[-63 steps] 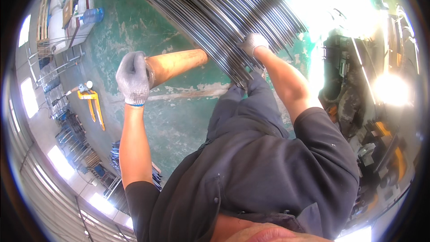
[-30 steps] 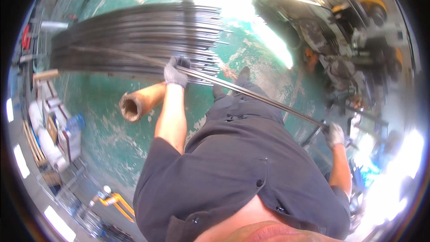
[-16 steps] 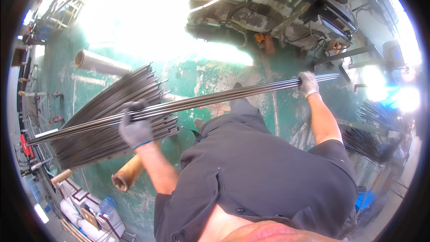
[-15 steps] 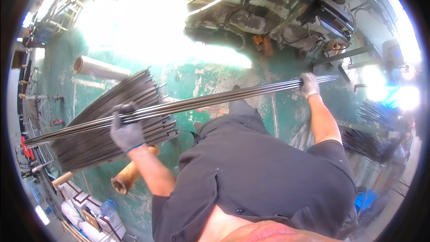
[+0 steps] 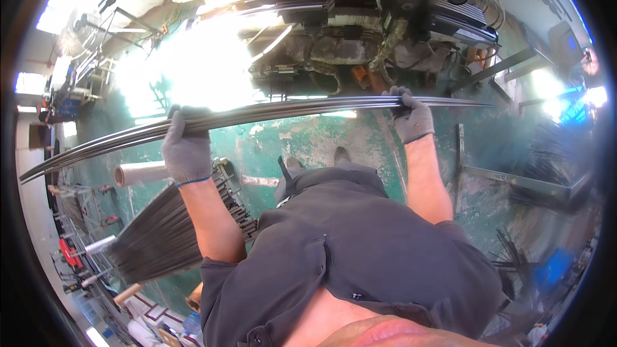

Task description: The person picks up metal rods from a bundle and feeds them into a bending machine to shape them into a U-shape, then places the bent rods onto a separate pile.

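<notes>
A bundle of long, thin metal rods [image 5: 302, 109] stretches across in front of me, held off the floor in both gloved hands. Near its left part, my left hand [image 5: 186, 148], in a grey knit glove, is closed around the rods. My right hand [image 5: 412, 119] wears a matching glove and grips them right of the middle. Both ends of the bundle stick out well past my hands. Below my left forearm lies a large stack of similar dark rods [image 5: 160, 234], its near end partly hidden by that arm.
Ahead stands a dark machine [image 5: 347, 51] with motors and hoses. A cardboard roll [image 5: 141, 173] lies on the green floor [image 5: 263, 144] beside the stack. On the right are a metal frame [image 5: 514, 178] and a blue object [image 5: 554, 268]. Bright glare washes out part of the far left.
Both hands have carried the rods forward, away from the stack and toward the machine. My body and view have turned, so the stack now sits lower in view.
</notes>
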The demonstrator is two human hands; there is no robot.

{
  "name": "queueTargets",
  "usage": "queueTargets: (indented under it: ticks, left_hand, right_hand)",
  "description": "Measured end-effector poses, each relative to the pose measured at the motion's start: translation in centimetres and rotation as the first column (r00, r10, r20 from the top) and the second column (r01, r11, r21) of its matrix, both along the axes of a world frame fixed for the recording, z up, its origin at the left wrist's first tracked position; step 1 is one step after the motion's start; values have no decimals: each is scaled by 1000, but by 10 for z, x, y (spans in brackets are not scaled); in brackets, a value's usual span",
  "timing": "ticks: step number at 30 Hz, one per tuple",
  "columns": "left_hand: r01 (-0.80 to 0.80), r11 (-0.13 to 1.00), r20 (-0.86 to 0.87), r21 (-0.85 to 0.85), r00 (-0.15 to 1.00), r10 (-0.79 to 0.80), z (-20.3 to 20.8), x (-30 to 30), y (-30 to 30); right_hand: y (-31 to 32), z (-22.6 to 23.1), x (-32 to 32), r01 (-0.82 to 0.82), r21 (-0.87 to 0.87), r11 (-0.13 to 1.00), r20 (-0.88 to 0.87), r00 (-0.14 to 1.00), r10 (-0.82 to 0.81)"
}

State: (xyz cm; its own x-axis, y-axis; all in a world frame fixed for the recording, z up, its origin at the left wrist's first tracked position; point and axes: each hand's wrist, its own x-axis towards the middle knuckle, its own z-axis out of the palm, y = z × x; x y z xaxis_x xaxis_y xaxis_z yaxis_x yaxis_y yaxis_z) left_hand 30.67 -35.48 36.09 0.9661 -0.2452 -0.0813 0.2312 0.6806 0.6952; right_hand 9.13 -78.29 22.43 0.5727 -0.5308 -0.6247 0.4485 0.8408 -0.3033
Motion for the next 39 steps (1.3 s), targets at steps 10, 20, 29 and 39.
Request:
queueTargets:
  ticks: [10,20,29,39]
  left_hand:
    - [37,999,67,-29,997,-35,-29,193,29]
    - [211,976,-134,-53,967,-216,-89,331,-63]
    - [187,956,-314,-224,915,-253,-125,422,-51]
    - [131,991,-186,30,975,-123,-99,430,-76]
  right_hand:
    - [-78,34,75,309,-319,896,-122,924,-362]
    - [-16,81,276,116,-441,890,-136,972,-194]
    - [-130,-13,311,196,-378,905,-132,956,-262]
    - [-110,9,343,272,-350,897,-140,931,-337]
